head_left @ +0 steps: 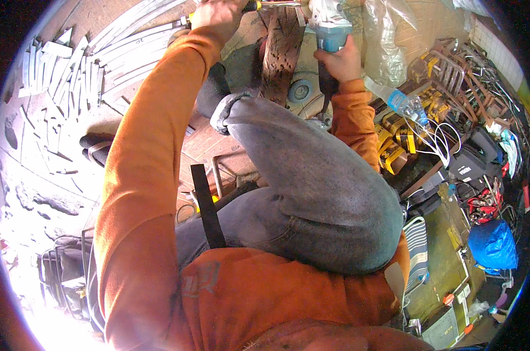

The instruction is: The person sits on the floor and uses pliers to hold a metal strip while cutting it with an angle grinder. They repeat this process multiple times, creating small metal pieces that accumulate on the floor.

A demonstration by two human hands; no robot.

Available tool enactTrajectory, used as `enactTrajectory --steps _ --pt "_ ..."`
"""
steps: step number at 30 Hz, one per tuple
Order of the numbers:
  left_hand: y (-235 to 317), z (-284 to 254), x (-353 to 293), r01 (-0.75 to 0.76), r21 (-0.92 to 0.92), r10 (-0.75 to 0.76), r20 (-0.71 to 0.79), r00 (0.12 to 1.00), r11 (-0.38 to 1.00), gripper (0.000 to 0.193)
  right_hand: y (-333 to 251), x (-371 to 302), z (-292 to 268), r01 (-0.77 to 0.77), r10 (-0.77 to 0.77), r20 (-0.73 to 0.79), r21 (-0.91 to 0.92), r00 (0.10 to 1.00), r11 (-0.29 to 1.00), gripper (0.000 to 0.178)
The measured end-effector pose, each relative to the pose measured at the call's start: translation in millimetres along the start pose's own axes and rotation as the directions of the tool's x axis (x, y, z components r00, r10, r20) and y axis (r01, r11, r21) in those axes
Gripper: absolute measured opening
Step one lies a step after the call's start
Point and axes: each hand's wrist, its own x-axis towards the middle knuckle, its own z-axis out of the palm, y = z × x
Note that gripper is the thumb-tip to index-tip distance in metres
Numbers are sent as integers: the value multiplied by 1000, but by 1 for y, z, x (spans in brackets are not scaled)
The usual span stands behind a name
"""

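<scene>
At the top edge, my left hand [218,14] is closed around a tool with a yellow-and-black handle [252,6]. A shiny metal part of it reaches right, toward the head of a power tool. The picture's edge cuts off the rest, so its exact kind is unclear. My right hand [342,59] grips the teal body of that power tool [333,38], which looks like an angle grinder with a pale head. A worn, pitted wooden block [281,55] stands between my hands, below the metal part. My bent knee [241,111] is just below it.
Many metal strips [133,55] lie at the upper left. On the right are yellow-and-black power tools [402,131], a plastic bottle [406,105], white cables [446,140], a clear plastic bag [388,52] and a blue bag [492,245]. A round wheel [300,90] lies near my right forearm.
</scene>
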Motion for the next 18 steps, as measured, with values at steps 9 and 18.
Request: enactTrajectory --steps 9,18 --pt "-2 3 -1 -13 18 14 -33 999 1000 23 -1 20 0 206 -205 -51 15 977 978 66" --pt "5 -5 -3 46 3 -46 27 999 999 22 -5 34 -2 100 -103 -10 -156 995 983 65"
